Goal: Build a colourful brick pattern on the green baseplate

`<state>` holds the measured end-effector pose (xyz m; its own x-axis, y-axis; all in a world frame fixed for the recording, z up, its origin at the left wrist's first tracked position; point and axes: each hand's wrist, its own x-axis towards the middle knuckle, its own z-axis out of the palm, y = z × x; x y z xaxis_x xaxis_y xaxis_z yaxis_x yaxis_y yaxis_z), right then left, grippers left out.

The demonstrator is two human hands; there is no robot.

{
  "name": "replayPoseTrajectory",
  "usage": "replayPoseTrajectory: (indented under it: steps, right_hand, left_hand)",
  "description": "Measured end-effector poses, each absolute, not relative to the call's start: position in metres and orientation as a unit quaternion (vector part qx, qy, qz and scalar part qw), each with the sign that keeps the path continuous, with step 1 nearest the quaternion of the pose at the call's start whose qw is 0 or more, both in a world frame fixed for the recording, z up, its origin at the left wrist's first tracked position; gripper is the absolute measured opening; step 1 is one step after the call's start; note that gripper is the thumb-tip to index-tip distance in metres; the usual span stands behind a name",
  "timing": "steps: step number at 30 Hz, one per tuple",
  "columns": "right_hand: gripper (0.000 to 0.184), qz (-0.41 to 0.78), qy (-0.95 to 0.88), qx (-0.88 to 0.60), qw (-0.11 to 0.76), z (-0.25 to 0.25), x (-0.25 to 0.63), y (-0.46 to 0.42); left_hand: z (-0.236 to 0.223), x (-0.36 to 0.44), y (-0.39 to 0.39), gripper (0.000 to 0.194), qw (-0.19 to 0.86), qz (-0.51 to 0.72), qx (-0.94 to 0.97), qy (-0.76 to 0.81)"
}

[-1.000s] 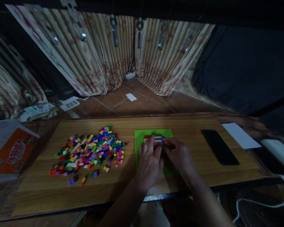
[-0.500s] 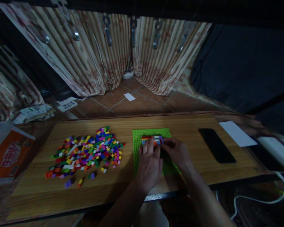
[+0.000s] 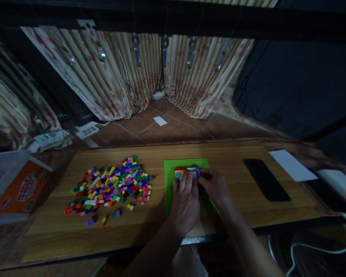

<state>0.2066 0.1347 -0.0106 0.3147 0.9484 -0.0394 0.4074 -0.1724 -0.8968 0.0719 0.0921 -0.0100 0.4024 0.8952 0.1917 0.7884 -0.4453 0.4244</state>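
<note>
On a green studded baseplate (image 3: 168,192) sits a low build of multicoloured toy bricks (image 3: 178,172), with red, yellow, blue, white and purple pieces showing. My left hand (image 3: 186,204) lies over its near side, fingers stretched out and fingertips resting on the bricks. At the right end of the build, my right hand (image 3: 216,187) is closed in a pinch, its thumb and fingertips against the end bricks. The fingers hide part of the build's near side. To the left, a pile of loose toy bricks (image 3: 112,184) spreads over the wooden table (image 3: 150,238).
A black phone-like slab (image 3: 265,180) lies right of the baseplate, with a white sheet (image 3: 292,165) beyond it. A white cable (image 3: 320,252) hangs at the lower right. An orange-and-clear package (image 3: 24,188) stands off the table's left end. Striped curtains (image 3: 118,80) hang behind.
The whole view has shifted slightly down and to the right. My left fingers have slid a little rightward along the build, uncovering more of its left end. My right hand keeps its place.
</note>
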Motion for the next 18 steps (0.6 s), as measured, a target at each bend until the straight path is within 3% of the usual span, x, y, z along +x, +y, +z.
replayPoseTrajectory:
  steps: [7,12,18]
  right_hand:
    - [0.032,0.334,-0.463,-0.697,0.433,-0.006,0.214,0.133]
    - [0.036,0.286,-0.471,-0.706,0.445,0.003,0.206,0.133]
    - [0.034,0.319,-0.445,-0.676,0.493,0.012,0.191,0.132]
  left_hand:
    - [-0.004,0.055,0.091,0.048,0.127,0.252,0.811,0.512]
    - [0.006,0.017,0.105,0.027,0.101,0.285,0.757,0.579]
    - [0.007,-0.037,0.125,0.017,0.061,0.260,0.701,0.661]
